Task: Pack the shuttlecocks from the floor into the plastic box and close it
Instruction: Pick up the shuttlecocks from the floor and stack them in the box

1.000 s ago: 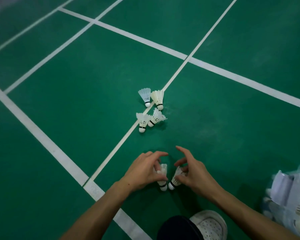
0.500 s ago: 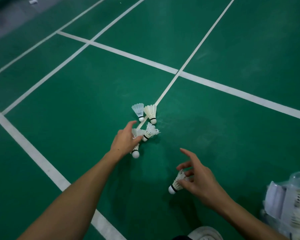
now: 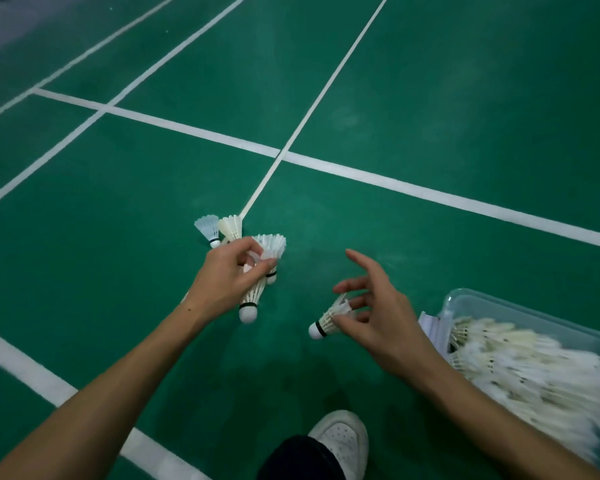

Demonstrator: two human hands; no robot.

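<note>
Green court floor (image 3: 430,98) crossed by white lines (image 3: 378,178), seen from above. Left hand (image 3: 227,278) curled around a small bunch of shuttlecocks (image 3: 257,271), fingers and thumb clamped on the feather skirts, one white cork hanging below the palm, another skirt fanning out above the knuckles; exact count in the bunch hard to tell. Just beyond that hand, two loose shuttlecocks on the floor beside a thin white line: a bluish one (image 3: 208,228) and a cream one (image 3: 231,227), skirts touching, corks toward the camera. Right hand (image 3: 378,306) spread wide, index finger stretched forward, yet thumb and curled middle fingers pinching the feathers of a single shuttlecock (image 3: 328,322), cork pointing down-left, held clear above the floor. Plastic box (image 3: 482,299) at the lower right corner of the view, clear-walled, lid off, heaped with white shuttlecocks (image 3: 534,368), blurred toward the frame edge; folded white paper (image 3: 430,323) tucked against its near-left wall. White shoe (image 3: 343,441) and dark trouser leg (image 3: 302,459) at the bottom edge, between the two forearms.
</note>
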